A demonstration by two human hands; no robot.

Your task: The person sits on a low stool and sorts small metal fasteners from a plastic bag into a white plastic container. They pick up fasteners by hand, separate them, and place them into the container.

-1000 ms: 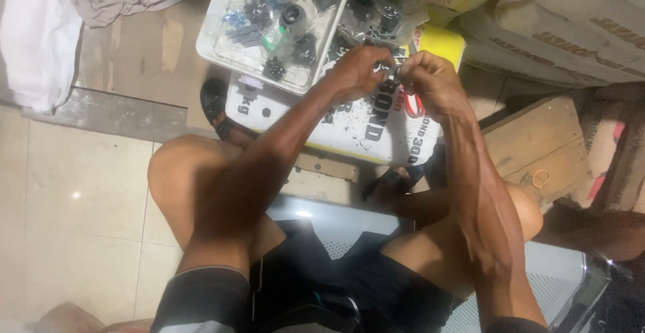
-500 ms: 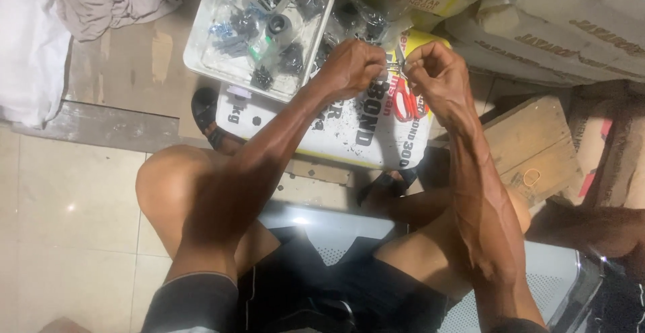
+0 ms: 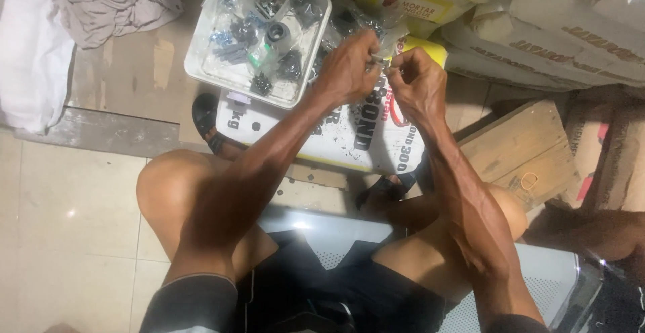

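My left hand (image 3: 351,68) and my right hand (image 3: 418,83) meet above a white printed sack (image 3: 336,135) that lies on the floor. Both pinch a small metal part (image 3: 381,61) between their fingertips; its exact shape is too small to tell. Just left of my left hand stands a white plastic tray (image 3: 201,58) holding several small dark fittings in clear bags. I sit on a low white seat (image 3: 322,235) with knees spread.
More printed sacks (image 3: 537,31) are stacked at the back right. A wooden block (image 3: 521,152) lies to the right. Crumpled cloths (image 3: 80,11) sit at the top left. Sandals (image 3: 205,115) are on my feet, on a tiled floor (image 3: 67,212).
Both hands have stayed together over the sack while the view shifted a little; the fingers keep working the small part.
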